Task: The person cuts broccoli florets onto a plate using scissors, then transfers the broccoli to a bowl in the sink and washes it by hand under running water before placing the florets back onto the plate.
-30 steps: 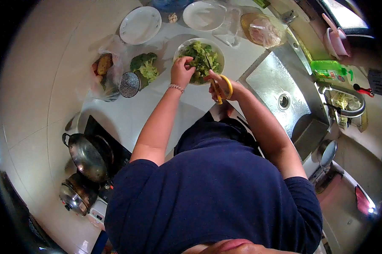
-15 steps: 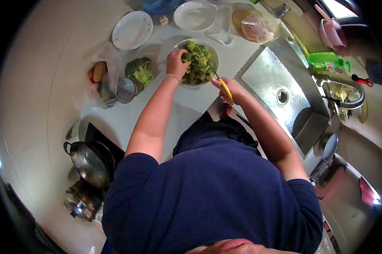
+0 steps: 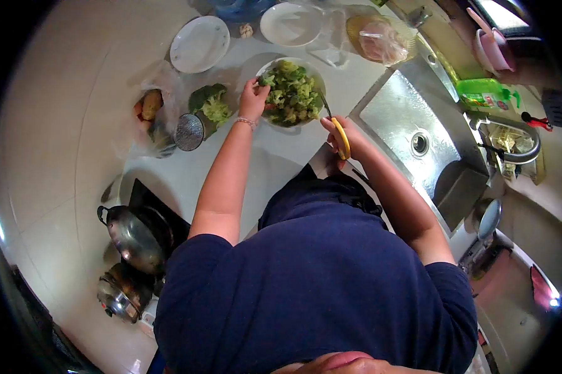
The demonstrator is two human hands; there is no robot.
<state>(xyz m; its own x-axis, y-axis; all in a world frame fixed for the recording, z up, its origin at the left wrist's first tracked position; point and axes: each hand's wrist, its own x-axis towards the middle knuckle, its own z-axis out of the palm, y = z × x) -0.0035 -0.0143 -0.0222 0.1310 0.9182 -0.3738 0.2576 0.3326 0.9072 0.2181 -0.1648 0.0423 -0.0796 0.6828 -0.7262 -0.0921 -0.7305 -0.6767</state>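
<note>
A white bowl [image 3: 319, 75] full of cut broccoli florets [image 3: 292, 93] sits on the counter. At its left rim my left hand [image 3: 253, 101] pinches a small broccoli piece [image 3: 266, 81]. My right hand [image 3: 344, 135] is closed round the yellow handles of the scissors [image 3: 341, 138], whose dark blades point up at the bowl's right rim. Larger broccoli [image 3: 210, 103] lies left of the bowl, beside a round, mesh-like metal end [image 3: 190, 131].
Two white plates [image 3: 200, 44] [image 3: 291, 24] and a bagged item on a yellowish dish [image 3: 382, 41] stand behind. A plastic bag of vegetables [image 3: 151, 105] lies left, a wok [image 3: 135, 240] lower left. The steel sink [image 3: 398, 115] is right, with green soap [image 3: 481, 93].
The scissors and my right hand have moved from over the florets to the bowl's right side. My left hand has shifted left to the rim, now with a piece between its fingers.
</note>
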